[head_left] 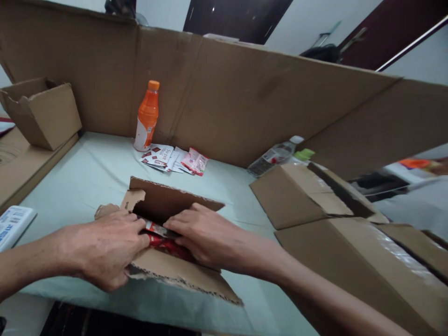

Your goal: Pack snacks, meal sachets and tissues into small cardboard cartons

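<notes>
A small open cardboard box (189, 273) sits in front of me with its flaps spread and edges torn. In it lie a red packet (166, 244) and, above that, a flat packet (157, 228) with a red, white and dark print. My left hand (105, 245) is closed at the box's left end, its fingers curled on the left end of the printed packet. My right hand (206, 233) reaches into the box and pinches that packet's right end. The fingertips of both hands are partly hidden, and so is the bottom of the box.
An orange bottle (147, 116) stands at the back beside white sachets (163, 157) and a pink packet (196, 161). A clear bottle (275, 156) leans at the back right. Cardboard boxes (336, 252) crowd the right; another box (52, 114) stands left, near a white-blue pack (16, 226).
</notes>
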`<state>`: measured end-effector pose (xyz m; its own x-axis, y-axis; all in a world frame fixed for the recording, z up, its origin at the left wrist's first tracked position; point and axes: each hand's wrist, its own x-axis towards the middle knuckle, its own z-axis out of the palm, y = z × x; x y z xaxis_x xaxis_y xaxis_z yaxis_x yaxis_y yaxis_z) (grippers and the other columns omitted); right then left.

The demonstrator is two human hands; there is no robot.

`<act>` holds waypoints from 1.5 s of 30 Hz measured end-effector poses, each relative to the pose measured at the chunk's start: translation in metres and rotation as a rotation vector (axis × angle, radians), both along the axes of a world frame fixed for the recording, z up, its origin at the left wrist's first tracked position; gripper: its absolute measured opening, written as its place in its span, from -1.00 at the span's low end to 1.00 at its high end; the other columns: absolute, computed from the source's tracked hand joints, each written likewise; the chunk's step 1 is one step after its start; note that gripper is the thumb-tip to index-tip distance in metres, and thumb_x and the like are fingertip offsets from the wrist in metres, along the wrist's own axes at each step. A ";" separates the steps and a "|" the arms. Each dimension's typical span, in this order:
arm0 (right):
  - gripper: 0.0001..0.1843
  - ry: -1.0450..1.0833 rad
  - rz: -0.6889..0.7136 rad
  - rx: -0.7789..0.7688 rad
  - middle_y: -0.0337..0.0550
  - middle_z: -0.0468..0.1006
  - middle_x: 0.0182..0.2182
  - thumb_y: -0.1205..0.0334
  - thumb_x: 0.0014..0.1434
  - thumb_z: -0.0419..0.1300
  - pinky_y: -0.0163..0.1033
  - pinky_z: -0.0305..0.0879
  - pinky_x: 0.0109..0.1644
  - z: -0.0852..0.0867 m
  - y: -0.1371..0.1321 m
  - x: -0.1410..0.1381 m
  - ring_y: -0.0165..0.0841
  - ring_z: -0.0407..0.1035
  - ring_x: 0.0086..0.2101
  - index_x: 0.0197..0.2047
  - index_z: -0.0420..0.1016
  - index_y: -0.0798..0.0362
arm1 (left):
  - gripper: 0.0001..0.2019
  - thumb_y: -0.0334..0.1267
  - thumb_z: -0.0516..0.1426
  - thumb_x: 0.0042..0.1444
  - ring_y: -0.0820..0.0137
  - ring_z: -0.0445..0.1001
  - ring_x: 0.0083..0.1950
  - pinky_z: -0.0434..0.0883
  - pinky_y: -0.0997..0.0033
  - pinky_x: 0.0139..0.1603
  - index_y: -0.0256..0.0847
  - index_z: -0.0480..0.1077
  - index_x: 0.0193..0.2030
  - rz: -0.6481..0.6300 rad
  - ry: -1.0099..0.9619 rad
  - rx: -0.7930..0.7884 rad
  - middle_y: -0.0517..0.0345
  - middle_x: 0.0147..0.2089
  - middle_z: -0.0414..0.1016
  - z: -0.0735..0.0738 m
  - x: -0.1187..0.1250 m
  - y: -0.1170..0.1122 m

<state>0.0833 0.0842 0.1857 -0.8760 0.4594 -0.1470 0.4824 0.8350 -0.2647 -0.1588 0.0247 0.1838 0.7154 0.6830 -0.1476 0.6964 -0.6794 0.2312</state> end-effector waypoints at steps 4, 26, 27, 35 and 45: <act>-0.76 0.614 -0.332 0.035 -0.14 0.71 -0.28 0.23 0.38 0.12 -0.23 0.41 -0.20 0.007 0.048 0.018 -0.32 0.57 -0.30 -0.14 0.64 -0.01 | -0.77 -0.30 0.26 0.03 0.01 0.55 0.05 0.46 0.02 0.19 -0.19 0.52 -0.14 -0.012 -0.004 -0.053 -0.11 -0.03 0.59 -0.004 -0.002 -0.006; -0.69 0.683 -1.200 -0.475 -0.06 0.58 -0.02 0.14 0.39 0.24 -0.09 0.55 -0.09 -0.112 0.230 -0.032 -0.27 0.53 -0.14 0.11 0.50 0.12 | -0.41 -0.33 0.18 0.10 -0.13 0.36 0.42 0.30 -0.16 0.44 -0.33 0.39 0.31 0.030 0.010 -0.061 -0.34 0.40 0.38 -0.016 -0.003 -0.019; -0.78 0.725 -1.193 -0.439 -0.10 0.59 -0.11 0.22 0.40 0.20 -0.16 0.54 -0.18 -0.105 0.216 -0.019 -0.31 0.53 -0.24 0.04 0.52 0.13 | -0.38 -0.35 0.19 0.06 -0.14 0.34 0.43 0.31 -0.17 0.44 -0.32 0.37 0.33 0.035 0.013 -0.085 -0.33 0.41 0.36 -0.014 -0.003 -0.019; -0.96 1.232 -0.772 0.316 -0.17 0.56 -0.35 0.26 0.27 0.19 -0.30 0.33 -0.44 -0.023 0.085 0.073 -0.39 0.42 -0.45 -0.19 0.44 0.00 | -0.61 -0.38 0.21 0.00 -0.06 0.47 0.26 0.34 -0.09 0.38 -0.21 0.48 0.03 0.064 -0.027 -0.087 -0.17 0.20 0.52 -0.012 -0.004 -0.016; -0.84 0.966 -0.421 0.806 -0.21 0.66 -0.34 0.36 0.38 0.13 -0.31 0.40 -0.41 -0.005 -0.022 0.034 -0.40 0.50 -0.48 -0.11 0.51 -0.07 | -0.70 -0.36 0.18 0.09 -0.06 0.52 0.15 0.43 -0.06 0.20 -0.27 0.51 -0.01 0.077 0.081 -0.063 -0.22 0.09 0.56 -0.006 0.003 -0.017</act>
